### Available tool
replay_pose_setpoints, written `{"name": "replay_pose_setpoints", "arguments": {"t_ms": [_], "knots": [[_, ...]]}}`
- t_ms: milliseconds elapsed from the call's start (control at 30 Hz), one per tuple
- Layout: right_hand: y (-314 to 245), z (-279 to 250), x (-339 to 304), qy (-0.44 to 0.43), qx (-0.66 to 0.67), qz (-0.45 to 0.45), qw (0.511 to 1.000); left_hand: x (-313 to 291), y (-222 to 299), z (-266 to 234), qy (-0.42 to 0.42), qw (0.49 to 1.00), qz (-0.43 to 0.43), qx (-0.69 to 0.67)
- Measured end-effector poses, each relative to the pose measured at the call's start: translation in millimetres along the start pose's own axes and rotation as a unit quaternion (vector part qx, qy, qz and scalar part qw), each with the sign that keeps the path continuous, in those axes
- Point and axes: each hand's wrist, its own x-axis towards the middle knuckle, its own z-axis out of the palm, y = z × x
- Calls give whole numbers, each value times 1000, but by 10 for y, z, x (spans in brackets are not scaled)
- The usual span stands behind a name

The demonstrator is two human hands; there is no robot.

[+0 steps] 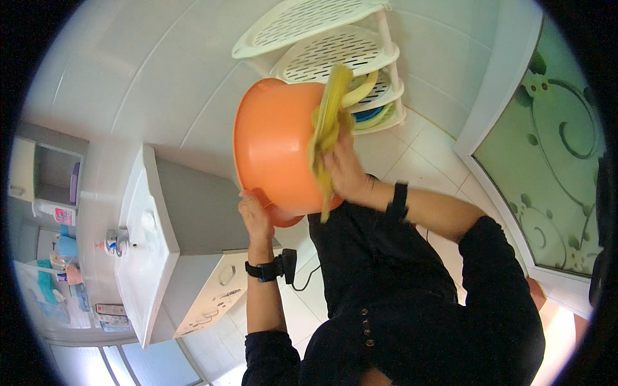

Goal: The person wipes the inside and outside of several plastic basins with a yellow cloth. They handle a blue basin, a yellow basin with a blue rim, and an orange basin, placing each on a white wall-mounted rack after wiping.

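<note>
An orange plastic basin (280, 138) is held up in front of me, tipped on its side, with its rim toward the left and its bottom toward the right. My left hand (256, 217) grips it low down by the rim. Against the basin's bottom, my right hand (346, 166) presses a yellow cloth (331, 122), its fingers bunched into it and partly hidden. The cloth and that hand look slightly blurred. The inside of the basin is out of sight.
A white corner shelf rack (335, 51) stands behind the basin, with basins on its lower levels. At left is a white washbasin (138, 225) with a chrome tap (116, 243) over a cabinet (212, 289). A frosted glass door (547, 154) stands at right.
</note>
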Motion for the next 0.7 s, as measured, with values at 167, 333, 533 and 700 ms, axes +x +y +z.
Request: {"name": "replay_pose_setpoints", "arguments": {"t_ms": [167,333,533,700], "knots": [[-379,-41,-453,-75,30,20,997,31,-91,-120,40,999,23,28],[145,228,492,62,-27,51,996,3,-197,-238,81,991,58,84],[167,-112,1606,-281,-54,81,955,-113,-144,-261,-20,997,50,47],[-433,-67,1190,-344,-303,-209,864,10,43,-18,-40,988,92,121]]}}
